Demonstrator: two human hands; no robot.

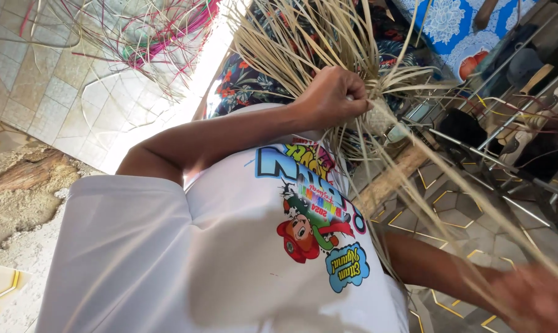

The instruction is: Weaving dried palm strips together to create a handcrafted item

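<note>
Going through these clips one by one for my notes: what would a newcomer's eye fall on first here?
First, the fan of pale straw strips at top centre, gathered into a small woven piece that the left hand grips. Next, the white printed shirt filling the lower middle. At lower right, the blurred right hand pulls long strips away from the weave.

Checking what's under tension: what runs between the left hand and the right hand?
Long pale straw strands stretch from the woven bundle gripped by the left hand down to the blurred right hand, in the head view.
</note>
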